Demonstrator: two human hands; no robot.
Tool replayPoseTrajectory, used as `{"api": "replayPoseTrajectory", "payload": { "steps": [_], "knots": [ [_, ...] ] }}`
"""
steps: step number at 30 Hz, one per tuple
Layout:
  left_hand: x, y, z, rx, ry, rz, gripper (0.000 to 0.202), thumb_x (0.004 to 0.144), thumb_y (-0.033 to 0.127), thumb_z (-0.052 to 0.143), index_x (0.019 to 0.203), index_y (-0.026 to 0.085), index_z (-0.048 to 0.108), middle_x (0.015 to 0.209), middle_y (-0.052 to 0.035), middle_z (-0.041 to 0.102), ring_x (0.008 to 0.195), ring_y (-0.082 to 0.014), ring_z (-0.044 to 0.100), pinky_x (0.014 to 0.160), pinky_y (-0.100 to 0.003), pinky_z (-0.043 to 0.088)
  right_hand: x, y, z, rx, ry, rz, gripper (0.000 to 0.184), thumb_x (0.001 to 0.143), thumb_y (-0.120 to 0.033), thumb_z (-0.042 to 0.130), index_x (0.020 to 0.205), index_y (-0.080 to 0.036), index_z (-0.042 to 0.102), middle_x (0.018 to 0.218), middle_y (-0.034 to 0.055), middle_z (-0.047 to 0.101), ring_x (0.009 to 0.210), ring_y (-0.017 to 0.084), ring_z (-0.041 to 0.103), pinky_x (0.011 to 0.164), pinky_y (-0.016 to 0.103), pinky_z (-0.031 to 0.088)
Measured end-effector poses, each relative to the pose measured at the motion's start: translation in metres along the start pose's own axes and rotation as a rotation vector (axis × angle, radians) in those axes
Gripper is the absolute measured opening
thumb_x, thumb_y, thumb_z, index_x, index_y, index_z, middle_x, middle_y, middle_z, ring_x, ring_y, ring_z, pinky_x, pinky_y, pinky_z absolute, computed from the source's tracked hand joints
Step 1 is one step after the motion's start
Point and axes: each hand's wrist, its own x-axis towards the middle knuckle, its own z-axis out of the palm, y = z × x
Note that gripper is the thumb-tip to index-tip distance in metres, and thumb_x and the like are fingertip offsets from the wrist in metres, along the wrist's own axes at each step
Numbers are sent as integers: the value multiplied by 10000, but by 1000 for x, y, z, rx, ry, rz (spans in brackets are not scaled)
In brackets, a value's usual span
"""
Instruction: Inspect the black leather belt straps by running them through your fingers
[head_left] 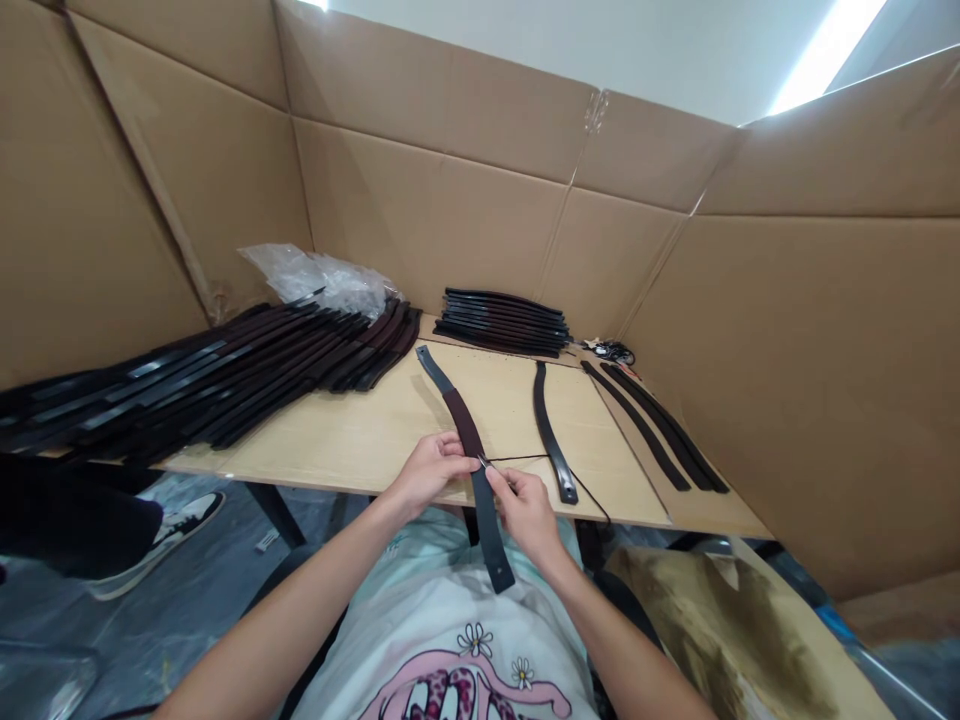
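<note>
Head view: left hand [435, 470] is pinching the dark strap [471, 435] mid-length, grip closed on it. Right hand [525, 505] is gripping a metal piece [484, 462], too small to ID, right at the strap. Strap's far end is sitting over the counter [360, 440], near end over the shirt [450, 620]. Thin cord [589, 490] is trailing right, past a curved strip [551, 430]. Strip pile [247, 375] is lying left.

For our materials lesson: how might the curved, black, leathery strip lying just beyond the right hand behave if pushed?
The curved, black, leathery strip lies flat on the pale wooden tabletop, so it probably won't roll. Its sheen suggests it may feel slippery; its slimness suggests little weight.
</note>
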Motion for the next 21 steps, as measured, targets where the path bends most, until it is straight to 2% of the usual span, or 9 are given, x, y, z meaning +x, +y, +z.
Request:
{"api": "replayPoseTrajectory", "payload": {
  "steps": [9, 21],
  "knots": [
    [-1, 3, 2, -11, -3, 1, 224, 586, 113, 715, 805, 124, 668, 781, -63, 737, 679, -171, 659, 640, -261, 480, 0, 1, 3, 21, 40, -7, 477, 781, -597, 505, 598, -169, 607, 433, -27, 405, 456, 124, 399, 404, 226, 273],
    [0, 0, 0, -16, 3, 0, 198, 607, 125, 725, 796, 126, 667, 800, -63, 738, 657, -151, 645, 595, -232, 449, -1, 1, 4, 48, 22, -8, 477, 793, -603, 485, 574, -181, 521, 440, -56, 339, 426, 95, 318, 400, 219, 256]
  ]
}}
